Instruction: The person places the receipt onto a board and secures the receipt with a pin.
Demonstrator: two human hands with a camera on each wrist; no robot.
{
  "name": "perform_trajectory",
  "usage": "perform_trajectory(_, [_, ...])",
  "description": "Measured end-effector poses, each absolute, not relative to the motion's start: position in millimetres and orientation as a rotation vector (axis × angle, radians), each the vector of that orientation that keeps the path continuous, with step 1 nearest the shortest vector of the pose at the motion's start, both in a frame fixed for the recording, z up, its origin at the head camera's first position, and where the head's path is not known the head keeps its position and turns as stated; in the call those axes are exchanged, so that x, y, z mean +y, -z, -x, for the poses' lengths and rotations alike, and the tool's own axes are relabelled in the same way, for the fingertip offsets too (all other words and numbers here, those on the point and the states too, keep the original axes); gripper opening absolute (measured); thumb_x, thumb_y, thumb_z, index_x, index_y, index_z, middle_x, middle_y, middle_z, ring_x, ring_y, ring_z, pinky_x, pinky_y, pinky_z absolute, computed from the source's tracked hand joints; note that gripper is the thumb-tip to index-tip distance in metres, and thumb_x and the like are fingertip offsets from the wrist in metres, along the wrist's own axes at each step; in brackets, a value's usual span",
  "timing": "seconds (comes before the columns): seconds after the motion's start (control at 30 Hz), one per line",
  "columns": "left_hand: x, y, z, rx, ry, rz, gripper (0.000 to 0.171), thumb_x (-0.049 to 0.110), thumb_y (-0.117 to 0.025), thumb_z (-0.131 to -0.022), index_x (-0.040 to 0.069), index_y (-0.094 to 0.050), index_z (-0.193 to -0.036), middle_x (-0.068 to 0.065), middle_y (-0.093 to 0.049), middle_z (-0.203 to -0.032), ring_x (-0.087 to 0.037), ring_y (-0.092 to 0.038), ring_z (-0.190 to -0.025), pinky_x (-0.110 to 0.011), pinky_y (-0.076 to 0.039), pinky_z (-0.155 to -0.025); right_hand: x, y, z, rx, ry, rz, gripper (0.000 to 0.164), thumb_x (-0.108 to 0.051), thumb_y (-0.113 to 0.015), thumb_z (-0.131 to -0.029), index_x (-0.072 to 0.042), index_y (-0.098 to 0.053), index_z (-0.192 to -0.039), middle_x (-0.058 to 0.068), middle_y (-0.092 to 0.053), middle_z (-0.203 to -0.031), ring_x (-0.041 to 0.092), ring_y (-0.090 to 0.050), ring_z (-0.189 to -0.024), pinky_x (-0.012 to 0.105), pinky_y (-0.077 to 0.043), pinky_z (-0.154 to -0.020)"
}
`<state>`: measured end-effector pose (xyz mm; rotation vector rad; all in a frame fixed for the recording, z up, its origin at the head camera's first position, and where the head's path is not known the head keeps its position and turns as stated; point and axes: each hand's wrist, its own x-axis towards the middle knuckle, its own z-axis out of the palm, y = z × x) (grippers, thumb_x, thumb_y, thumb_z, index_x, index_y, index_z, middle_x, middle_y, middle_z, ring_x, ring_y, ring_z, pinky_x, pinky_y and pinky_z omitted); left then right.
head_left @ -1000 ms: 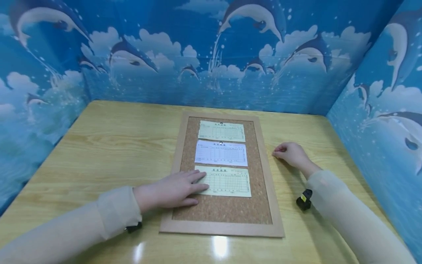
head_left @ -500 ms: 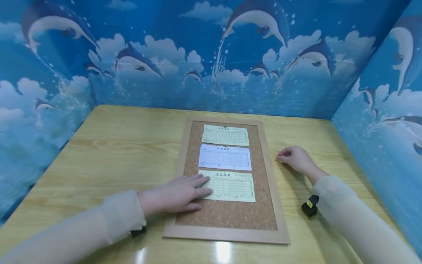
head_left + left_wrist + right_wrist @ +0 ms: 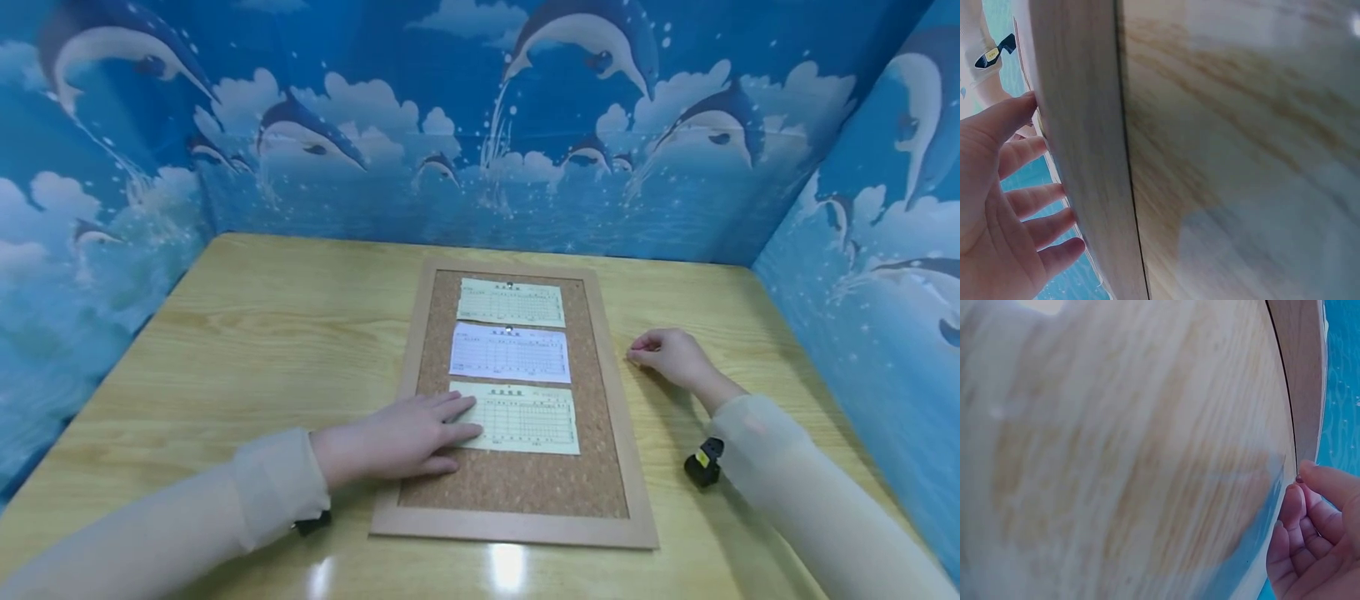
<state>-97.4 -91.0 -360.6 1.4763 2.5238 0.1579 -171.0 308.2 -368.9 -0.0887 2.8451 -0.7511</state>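
Observation:
A framed corkboard (image 3: 517, 490) lies on the table with three printed form slips in a column. The top slip (image 3: 510, 305) is pale green, the middle slip (image 3: 510, 354) is pale violet, and each shows a small dark pin at its upper edge. My left hand (image 3: 408, 439) rests, fingers spread, over the left end of the lower pale green slip (image 3: 525, 421) and the frame beside it. Right of the board, low over the table, my right hand (image 3: 672, 360) pinches a tiny dark thing (image 3: 1299, 479), perhaps a pin, between thumb and forefinger.
The wood-grain table (image 3: 262, 333) stretches to both sides of the board. A blue dolphin-print cloth (image 3: 465, 200) encloses the back and sides. A black wrist camera (image 3: 703, 462) sits under the right sleeve.
Between the frames the head view shifts slightly. Both hands keep nearly the same place and pose, and the slips stay where they are.

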Motion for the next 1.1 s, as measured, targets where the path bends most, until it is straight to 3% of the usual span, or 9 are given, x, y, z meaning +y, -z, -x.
perform_trajectory(0.57, [-94.3,362.8,95.7,2.512,-0.164,-1.467,0.054,0.042,-0.054,-0.092,0.014,-0.047,-0.138,-0.018,-0.033,-0.146,-0.036,-0.032,-0.132,-0.050,-0.031,-0.103,304.5,370.7,169.8,2.843,0.763,0.117,0.024,-0.020,-0.063,-0.090,0.003,-0.066,-0.097,0.010,-0.065,-0.086,0.023,-0.058,-0.080,0.041,-0.045,-0.073])
perform_trajectory(1.1, [-90.5,362.6,97.7,2.512,-0.165,-1.433,0.055,0.043,-0.054,-0.092,0.016,-0.046,-0.139,-0.017,-0.030,-0.147,-0.036,-0.030,-0.133,-0.052,-0.031,-0.102,308.8,362.1,163.5,2.839,0.778,0.069,0.029,-0.025,-0.061,-0.091,0.002,-0.065,-0.103,0.011,-0.065,-0.091,0.023,-0.057,-0.083,0.036,-0.044,-0.071])
